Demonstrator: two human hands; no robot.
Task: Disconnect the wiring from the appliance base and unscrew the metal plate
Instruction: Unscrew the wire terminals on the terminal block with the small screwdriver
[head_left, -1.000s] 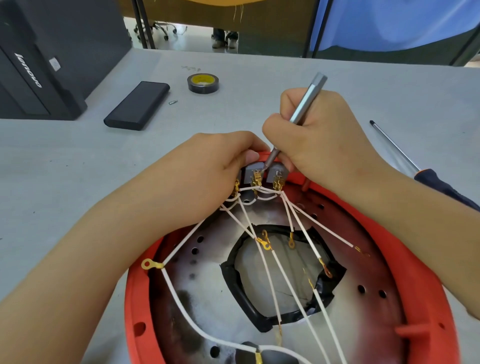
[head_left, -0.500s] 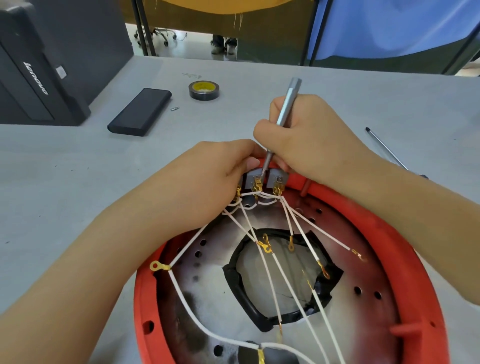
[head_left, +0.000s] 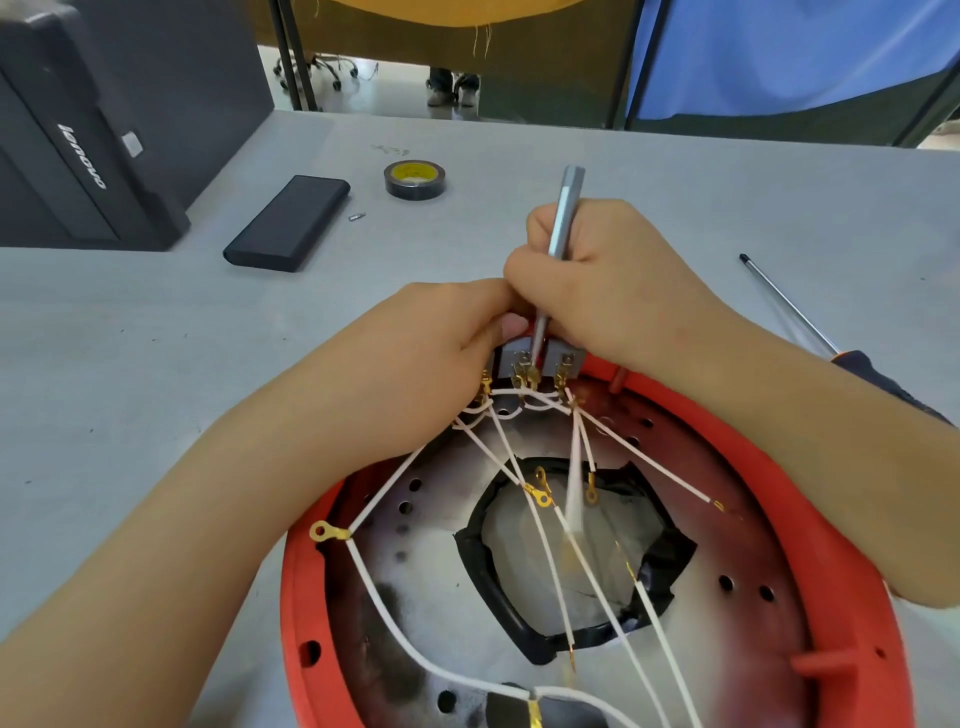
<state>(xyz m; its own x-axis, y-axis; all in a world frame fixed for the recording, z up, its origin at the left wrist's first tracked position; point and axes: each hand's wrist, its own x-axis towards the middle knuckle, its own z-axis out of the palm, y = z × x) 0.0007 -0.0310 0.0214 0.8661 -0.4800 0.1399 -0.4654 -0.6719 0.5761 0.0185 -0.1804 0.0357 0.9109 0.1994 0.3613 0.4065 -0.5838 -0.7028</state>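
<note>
The red round appliance base (head_left: 852, 587) lies open side up at the table's near edge, with a scorched metal plate (head_left: 415, 618) inside it. Several white wires (head_left: 545, 535) with brass ring ends fan out from a grey terminal block (head_left: 558, 359) at the far rim. My right hand (head_left: 618, 280) grips a slim silver screwdriver (head_left: 565, 208), nearly upright, its tip on the block's middle brass terminal. My left hand (head_left: 415, 369) holds the block's left side, fingers curled round it and thumb against its top.
A black-handled long screwdriver (head_left: 789, 309) lies at the right, partly under my right forearm. A roll of black tape (head_left: 414, 179), a black flat case (head_left: 288, 223) and a small loose bit (head_left: 357, 216) lie farther back. A black computer tower (head_left: 88, 130) stands at the far left.
The silver screwdriver has swung from leaning right to almost upright, my right hand shifting left with it. The left hand keeps its hold on the block. One wire near the centre is blurred, moving.
</note>
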